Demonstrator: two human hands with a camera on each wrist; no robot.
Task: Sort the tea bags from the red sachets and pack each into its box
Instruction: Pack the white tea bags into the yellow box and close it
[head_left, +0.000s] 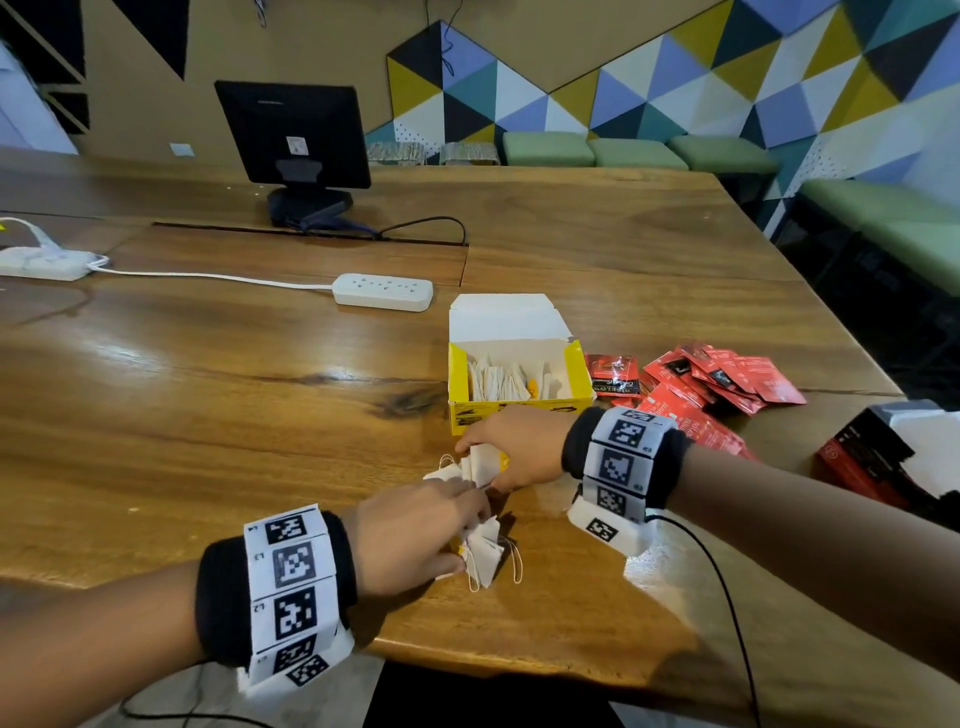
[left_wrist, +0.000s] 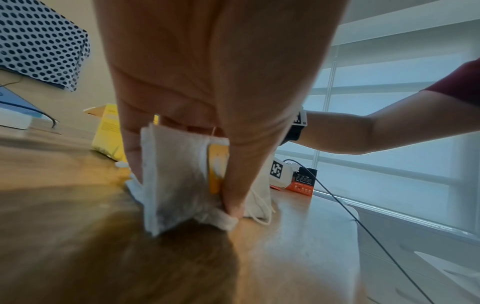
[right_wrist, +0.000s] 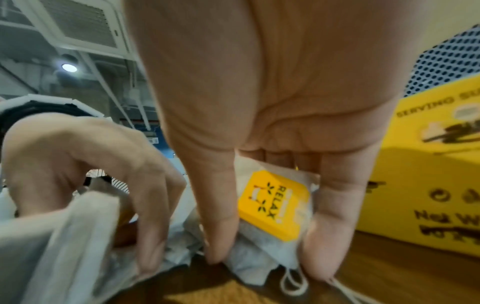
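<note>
My left hand (head_left: 415, 530) grips a bunch of white tea bags (head_left: 485, 558) against the table near its front edge; the left wrist view shows the tea bags (left_wrist: 179, 176) pinched between thumb and fingers. My right hand (head_left: 511, 449) pinches another bunch of tea bags (head_left: 480, 465) with a yellow tag (right_wrist: 275, 205), just in front of the open yellow box (head_left: 514, 415). That box holds several tea bags. Red sachets (head_left: 711, 384) lie in a heap to its right. A dark red box (head_left: 872, 460) stands at the far right.
A white power strip (head_left: 383, 292) with its cord lies behind the yellow box. A black monitor (head_left: 296, 143) stands at the back of the wooden table (head_left: 208, 389). The table's front edge runs just below my wrists. A black cable (head_left: 727, 587) hangs from my right wrist.
</note>
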